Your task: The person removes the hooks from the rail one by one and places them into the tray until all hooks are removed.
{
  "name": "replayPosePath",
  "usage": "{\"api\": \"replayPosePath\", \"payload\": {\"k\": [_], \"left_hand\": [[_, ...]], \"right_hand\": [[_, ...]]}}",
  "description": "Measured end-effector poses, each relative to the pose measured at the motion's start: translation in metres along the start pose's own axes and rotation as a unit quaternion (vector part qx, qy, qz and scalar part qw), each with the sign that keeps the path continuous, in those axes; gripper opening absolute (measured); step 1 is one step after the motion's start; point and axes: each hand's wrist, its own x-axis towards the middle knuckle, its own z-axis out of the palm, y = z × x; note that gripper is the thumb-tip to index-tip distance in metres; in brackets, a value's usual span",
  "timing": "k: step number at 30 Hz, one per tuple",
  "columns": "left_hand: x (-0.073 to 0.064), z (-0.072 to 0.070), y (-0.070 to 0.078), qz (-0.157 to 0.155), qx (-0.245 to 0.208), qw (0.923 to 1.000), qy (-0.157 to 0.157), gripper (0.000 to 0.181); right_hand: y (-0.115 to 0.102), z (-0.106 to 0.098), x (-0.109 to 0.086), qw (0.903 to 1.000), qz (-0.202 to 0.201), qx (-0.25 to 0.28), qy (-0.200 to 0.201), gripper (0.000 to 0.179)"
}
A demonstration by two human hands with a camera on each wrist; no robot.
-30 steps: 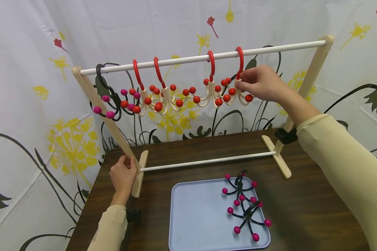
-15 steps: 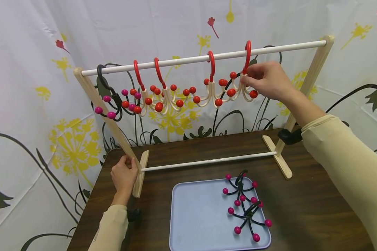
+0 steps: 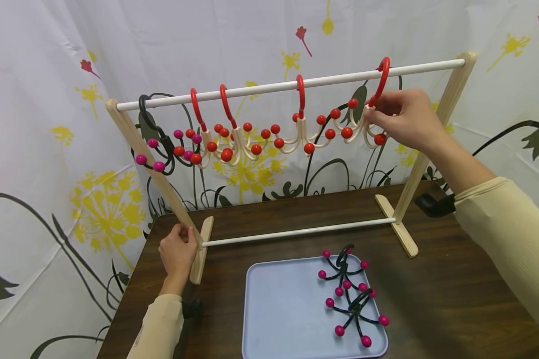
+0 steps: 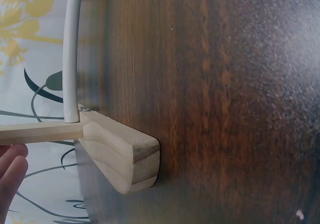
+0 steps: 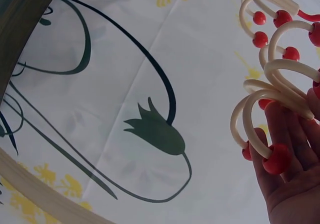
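In the head view, my right hand (image 3: 406, 119) pinches the cream stem of a multi-arm hanger (image 3: 369, 115), which has a red hook and red ball tips. Its hook loops over the white top rail (image 3: 265, 89) of a wooden rack. From the right wrist view, my fingers (image 5: 282, 134) lie against its cream arms (image 5: 287, 96). My left hand (image 3: 178, 252) grips the foot end of the rack's left post (image 3: 172, 197); the left wrist view shows fingertips (image 4: 17, 166) at that post (image 4: 45, 132), with part of the hand out of frame.
Along the rail hang more cream-and-red hangers (image 3: 301, 127) and a black hanger (image 3: 167, 142) with magenta balls at far left. On the dark table (image 3: 458, 299), a pale blue tray (image 3: 278, 311) bears two black hangers (image 3: 356, 308) at its right side. A lower bar (image 3: 296, 232) joins the feet.
My right hand has moved right along the rail with the cream-and-red hanger, widening the gap to its left neighbour. My left hand has stayed at the post.
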Motion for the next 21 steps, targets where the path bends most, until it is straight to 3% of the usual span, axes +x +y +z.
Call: {"api": "replayPosePath", "payload": {"k": [5, 11, 15, 21], "left_hand": [[-0.001, -0.001, 0.0, -0.003, -0.001, 1.0, -0.004, 0.015], [0.0, -0.001, 0.0, -0.003, -0.002, 1.0, -0.003, 0.015], [-0.001, 0.0, -0.001, -0.007, 0.0, 1.0, -0.006, 0.015], [0.0, 0.0, -0.002, -0.007, -0.001, 1.0, -0.007, 0.016]], "right_hand": [[0.008, 0.002, -0.014, 0.9999, -0.007, 0.002, -0.01, 0.026], [0.024, 0.016, -0.035, 0.9981, -0.003, 0.001, -0.062, 0.022], [0.035, 0.034, -0.051, 0.9911, -0.002, 0.022, -0.131, 0.024], [0.036, 0.066, -0.076, 0.9705, -0.02, 0.053, -0.235, 0.016]]}}
